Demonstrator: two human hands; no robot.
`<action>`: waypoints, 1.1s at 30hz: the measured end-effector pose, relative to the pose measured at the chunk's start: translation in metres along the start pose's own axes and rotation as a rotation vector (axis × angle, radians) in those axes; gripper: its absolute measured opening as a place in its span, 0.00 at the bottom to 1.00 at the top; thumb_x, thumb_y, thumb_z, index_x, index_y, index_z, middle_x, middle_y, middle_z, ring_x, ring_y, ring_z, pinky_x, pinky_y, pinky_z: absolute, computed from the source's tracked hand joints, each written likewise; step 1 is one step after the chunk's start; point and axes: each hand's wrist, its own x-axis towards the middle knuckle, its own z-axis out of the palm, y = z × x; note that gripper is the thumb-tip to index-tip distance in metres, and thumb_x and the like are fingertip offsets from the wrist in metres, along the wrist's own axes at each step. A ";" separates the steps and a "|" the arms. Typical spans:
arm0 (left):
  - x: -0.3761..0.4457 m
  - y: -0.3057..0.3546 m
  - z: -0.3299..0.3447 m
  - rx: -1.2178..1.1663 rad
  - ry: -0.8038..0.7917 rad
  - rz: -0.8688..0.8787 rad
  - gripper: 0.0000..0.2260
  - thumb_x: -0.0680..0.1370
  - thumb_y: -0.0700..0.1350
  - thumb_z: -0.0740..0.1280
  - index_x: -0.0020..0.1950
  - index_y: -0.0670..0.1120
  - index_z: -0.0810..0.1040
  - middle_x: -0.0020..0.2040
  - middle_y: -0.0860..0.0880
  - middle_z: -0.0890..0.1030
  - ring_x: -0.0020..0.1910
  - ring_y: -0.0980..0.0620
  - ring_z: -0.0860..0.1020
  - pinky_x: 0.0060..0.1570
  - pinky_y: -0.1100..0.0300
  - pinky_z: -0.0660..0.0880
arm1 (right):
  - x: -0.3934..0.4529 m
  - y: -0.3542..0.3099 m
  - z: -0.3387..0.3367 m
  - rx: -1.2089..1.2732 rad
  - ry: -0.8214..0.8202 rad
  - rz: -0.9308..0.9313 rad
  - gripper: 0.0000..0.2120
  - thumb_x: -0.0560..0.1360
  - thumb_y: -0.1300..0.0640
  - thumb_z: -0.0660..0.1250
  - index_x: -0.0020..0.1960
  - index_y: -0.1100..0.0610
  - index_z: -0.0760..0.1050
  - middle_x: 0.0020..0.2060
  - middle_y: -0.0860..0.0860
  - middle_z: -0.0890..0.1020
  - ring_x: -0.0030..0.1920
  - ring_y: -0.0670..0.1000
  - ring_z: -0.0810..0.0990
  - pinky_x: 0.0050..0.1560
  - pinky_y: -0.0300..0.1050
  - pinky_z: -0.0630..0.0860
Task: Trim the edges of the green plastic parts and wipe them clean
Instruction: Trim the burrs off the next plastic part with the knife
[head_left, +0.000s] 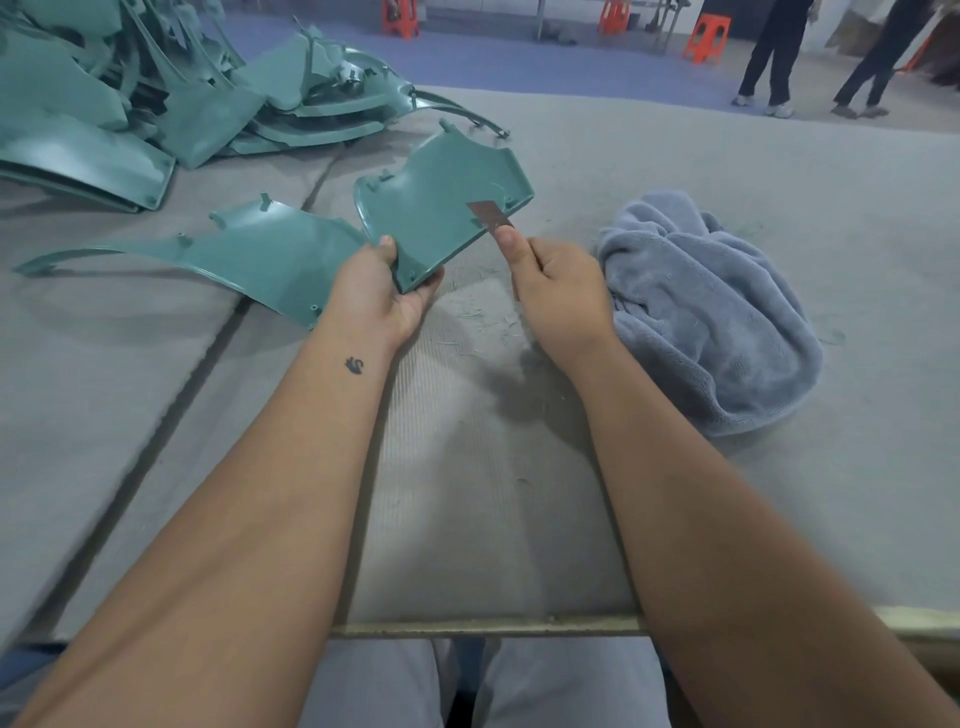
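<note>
Right now my left hand (382, 291) grips the near corner of the green panel (436, 208) above the table (675, 156), my right hand (556, 296) pinching a blade (489, 215) against its edge; it looks light, stiff, slick, best held by the rim.

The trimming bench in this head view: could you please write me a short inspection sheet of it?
Surface: grey padded bench, seams running across it, green shavings near the hands.
Job's things: green part held up; second part lying beside it; towel bunched at right; heap of parts far left.
Clutter: nothing seen beyond the shavings.
Hands: left hand grips the part's near corner; right hand pinches a blade at its edge.
Cables: nothing seen.
Surroundings: orange stools, two people standing.
</note>
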 end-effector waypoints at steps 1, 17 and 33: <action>0.000 0.000 0.000 0.000 0.007 0.006 0.16 0.85 0.39 0.52 0.71 0.41 0.67 0.64 0.42 0.78 0.55 0.48 0.78 0.36 0.55 0.77 | 0.001 0.000 0.000 0.021 -0.019 0.008 0.28 0.78 0.36 0.56 0.31 0.58 0.66 0.24 0.48 0.69 0.26 0.47 0.66 0.31 0.50 0.70; 0.003 -0.001 -0.003 0.044 -0.019 0.009 0.14 0.85 0.40 0.51 0.68 0.43 0.67 0.66 0.43 0.76 0.56 0.48 0.77 0.37 0.54 0.76 | -0.001 -0.001 -0.002 0.215 -0.075 0.056 0.29 0.76 0.34 0.58 0.29 0.57 0.67 0.21 0.47 0.66 0.24 0.48 0.64 0.29 0.42 0.63; -0.010 0.002 0.001 0.536 -0.080 0.306 0.09 0.81 0.40 0.62 0.55 0.55 0.76 0.48 0.53 0.81 0.43 0.53 0.80 0.33 0.62 0.77 | 0.008 -0.007 -0.014 0.613 0.197 0.250 0.13 0.78 0.53 0.63 0.35 0.52 0.72 0.25 0.44 0.68 0.27 0.42 0.64 0.31 0.36 0.62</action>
